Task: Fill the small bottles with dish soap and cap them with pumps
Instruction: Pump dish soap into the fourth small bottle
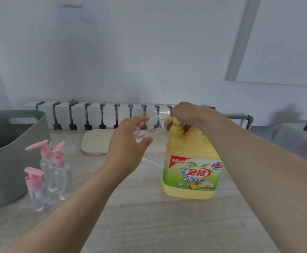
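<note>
The left hand (129,141) grasps a clear small bottle (149,125) held nearly level. Its long axis runs from eight to two o'clock, and its mouth points at the yellow spout (165,118) of the soap jug (191,167), whose pump head (176,121) the right hand (187,114) grips from above. Three pink-capped bottles (57,172) stand upright at nine o'clock of the jug beside a grey basket (12,161), and the worktop (149,216) lies open toward six o'clock.
</note>
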Motion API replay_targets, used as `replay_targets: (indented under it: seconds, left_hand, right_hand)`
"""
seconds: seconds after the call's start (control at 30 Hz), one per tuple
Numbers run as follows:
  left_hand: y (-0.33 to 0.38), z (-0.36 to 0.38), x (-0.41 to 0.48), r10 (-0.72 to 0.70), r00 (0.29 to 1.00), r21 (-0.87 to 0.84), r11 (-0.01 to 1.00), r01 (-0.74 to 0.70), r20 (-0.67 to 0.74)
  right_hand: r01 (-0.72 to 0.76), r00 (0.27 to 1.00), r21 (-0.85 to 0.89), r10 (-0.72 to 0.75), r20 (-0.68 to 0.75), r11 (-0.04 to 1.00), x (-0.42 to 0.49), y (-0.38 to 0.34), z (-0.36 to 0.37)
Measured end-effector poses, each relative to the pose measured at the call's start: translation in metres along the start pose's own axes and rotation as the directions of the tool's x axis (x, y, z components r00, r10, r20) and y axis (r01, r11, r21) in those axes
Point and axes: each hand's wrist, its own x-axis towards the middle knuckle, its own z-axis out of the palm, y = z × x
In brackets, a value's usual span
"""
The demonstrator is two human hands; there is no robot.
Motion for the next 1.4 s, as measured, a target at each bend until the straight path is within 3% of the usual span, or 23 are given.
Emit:
replay_targets:
  seconds: [0.1,0.27,0.37,0.47,0.63,1.4]
  left_hand:
    - [0.001,-0.001,-0.001,0.000,1.000,-0.001,1.000,0.000,0.002]
    - [0.002,-0.001,-0.001,-0.007,1.000,0.015,1.000,0.007,0.008]
    - [0.003,0.000,-0.003,-0.006,1.000,0.005,1.000,0.006,0.001]
    - [0.005,-0.003,-0.002,0.010,1.000,0.002,1.000,-0.010,-0.014]
    - [0.009,-0.005,0.002,0.025,0.999,0.015,1.000,-0.024,-0.026]
    - [0.008,-0.003,0.004,0.022,0.999,0.011,1.000,-0.021,-0.045]
  right_hand:
    - [0.013,0.999,0.172,-0.006,-0.039,0.985,-0.005,0.003,-0.003]
    - [0.004,0.999,0.149,-0.011,0.043,0.989,-0.015,0.002,-0.005]
    - [0.028,0.999,0.231,-0.031,0.010,0.972,-0.016,0.005,-0.005]
    - [0.011,1.000,0.412,-0.009,-0.007,0.911,-0.014,0.012,-0.007]
    - [-0.003,1.000,0.560,-0.005,0.013,0.828,-0.014,0.015,-0.011]
    - [0.037,0.999,0.558,-0.019,-0.038,0.829,-0.008,0.016,-0.008]
